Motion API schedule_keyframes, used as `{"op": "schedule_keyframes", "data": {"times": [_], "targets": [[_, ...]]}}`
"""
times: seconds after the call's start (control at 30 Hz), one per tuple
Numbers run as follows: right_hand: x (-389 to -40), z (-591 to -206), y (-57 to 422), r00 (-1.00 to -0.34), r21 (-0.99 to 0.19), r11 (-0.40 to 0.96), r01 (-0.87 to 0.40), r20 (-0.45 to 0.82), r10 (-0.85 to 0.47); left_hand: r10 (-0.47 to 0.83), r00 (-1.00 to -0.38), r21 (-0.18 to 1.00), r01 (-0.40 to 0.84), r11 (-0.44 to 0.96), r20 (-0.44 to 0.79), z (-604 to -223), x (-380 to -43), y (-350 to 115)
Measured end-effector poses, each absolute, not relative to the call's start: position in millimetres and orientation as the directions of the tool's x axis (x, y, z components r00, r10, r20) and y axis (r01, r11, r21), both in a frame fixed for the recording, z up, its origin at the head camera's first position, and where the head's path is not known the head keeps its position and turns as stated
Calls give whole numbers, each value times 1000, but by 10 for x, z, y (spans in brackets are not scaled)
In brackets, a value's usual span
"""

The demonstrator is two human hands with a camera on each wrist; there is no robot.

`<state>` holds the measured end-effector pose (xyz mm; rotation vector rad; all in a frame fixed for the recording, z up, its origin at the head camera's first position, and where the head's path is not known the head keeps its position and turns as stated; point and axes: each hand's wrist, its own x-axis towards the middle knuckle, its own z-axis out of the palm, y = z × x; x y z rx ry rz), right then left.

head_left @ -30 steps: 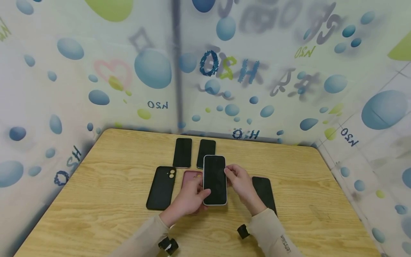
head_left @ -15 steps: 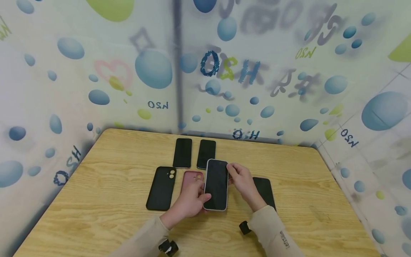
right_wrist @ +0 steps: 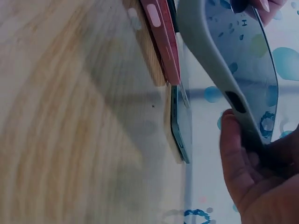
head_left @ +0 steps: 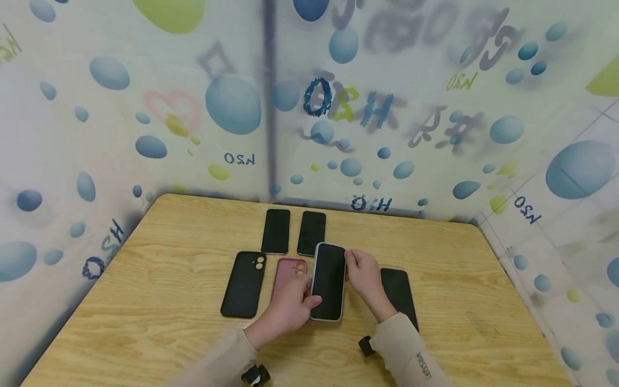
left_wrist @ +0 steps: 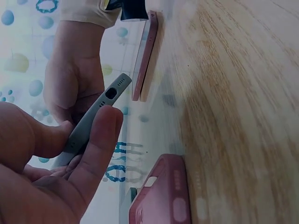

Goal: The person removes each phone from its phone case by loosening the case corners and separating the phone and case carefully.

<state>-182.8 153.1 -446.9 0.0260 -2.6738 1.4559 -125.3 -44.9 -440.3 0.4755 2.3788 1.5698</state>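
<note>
A phone in a light grey case point(head_left: 329, 284) is held up by both hands, its dark screen facing up toward the head. My left hand point(head_left: 287, 305) pinches its lower left edge, thumb over the screen side. In the left wrist view the fingers lie along the case's bottom edge point(left_wrist: 86, 125), near the port cutout. My right hand point(head_left: 364, 277) grips the upper right edge; the right wrist view has that hand point(right_wrist: 266, 186) at one corner of the case. Partly hidden behind my left hand, a pink phone case point(head_left: 286, 271) lies on the table.
Left of the pink case lies a black phone case point(head_left: 243, 285) with camera holes. Two dark phones point(head_left: 276, 231) lie side by side farther back. Another phone point(head_left: 398, 293) lies beside my right forearm, partly covered by it. A patterned wall point(head_left: 387, 177) borders the wooden table point(head_left: 159, 258).
The held phone has shifted slightly right and toward the body, and leans a little clockwise. Both hands have moved with it and keep their grip. The things on the table stay put.
</note>
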Motion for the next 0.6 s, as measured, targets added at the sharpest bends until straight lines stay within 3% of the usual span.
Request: {"op": "schedule_keyframes", "data": {"times": [0.23, 0.6], "targets": [[-1804, -4429, 1548, -981, -702, 687, -187, 168, -96, 407, -913, 908, 147, 393, -28, -4389, -1247, -444], [-1795, -4459, 1574, -976, -719, 662, -213, 191, -106, 425, -904, 869, 176, 463, -43, -4351, -1280, -465]]}}
